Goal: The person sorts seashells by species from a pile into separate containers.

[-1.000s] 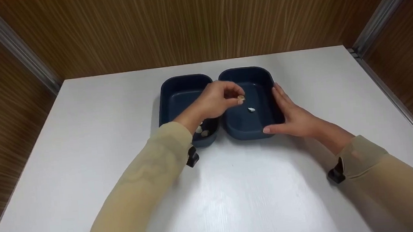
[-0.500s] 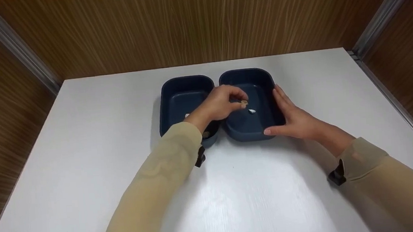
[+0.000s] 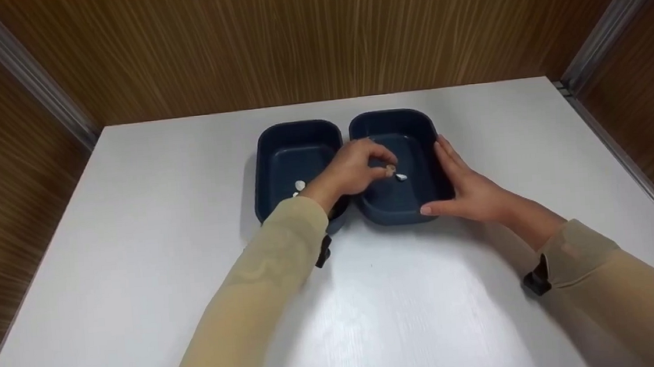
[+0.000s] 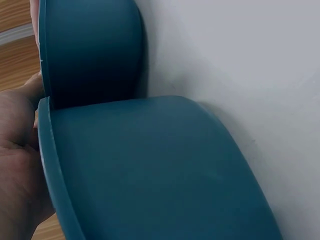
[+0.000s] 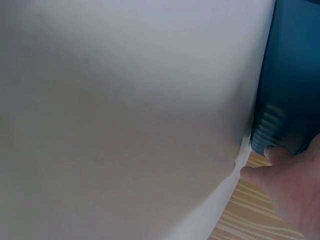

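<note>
Two dark blue boxes stand side by side on the white table. My left hand reaches over the left box into the right box, pinching a small tan shell between thumb and fingertips, low over the floor. Just beside it lies a small white shell. My right hand rests against the right box, straight fingers along its right wall and thumb at the front corner. White shells lie in the left box, partly hidden by my left wrist. In the left wrist view, the box walls cover the left fingertips.
The white table extends around the boxes. Wood-grain panels enclose it at the back and both sides, with metal strips at the corners. The boxes' neighbouring walls stand close together under my left forearm.
My left hand has moved slightly right and down with the tan shell, closer to the white one. More white shells show in the left box. My right hand stays at the right box.
</note>
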A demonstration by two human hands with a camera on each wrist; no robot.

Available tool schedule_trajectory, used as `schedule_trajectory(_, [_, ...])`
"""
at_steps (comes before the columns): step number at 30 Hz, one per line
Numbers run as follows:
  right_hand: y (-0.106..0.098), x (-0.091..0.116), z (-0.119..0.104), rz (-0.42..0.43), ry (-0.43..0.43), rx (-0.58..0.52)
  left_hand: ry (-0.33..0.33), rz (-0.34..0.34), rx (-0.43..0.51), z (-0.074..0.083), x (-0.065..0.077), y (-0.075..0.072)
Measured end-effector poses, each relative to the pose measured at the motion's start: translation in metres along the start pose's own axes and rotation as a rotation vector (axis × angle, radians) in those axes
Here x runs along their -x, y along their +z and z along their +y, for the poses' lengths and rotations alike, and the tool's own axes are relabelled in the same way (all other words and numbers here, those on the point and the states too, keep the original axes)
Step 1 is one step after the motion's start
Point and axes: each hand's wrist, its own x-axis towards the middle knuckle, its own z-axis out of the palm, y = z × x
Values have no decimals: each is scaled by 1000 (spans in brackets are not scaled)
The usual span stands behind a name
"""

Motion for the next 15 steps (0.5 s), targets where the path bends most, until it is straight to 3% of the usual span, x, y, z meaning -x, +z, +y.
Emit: schedule_trajectory(15, [1,-3,0,-7,11,19,-34,-14,-73,1,0,-1])
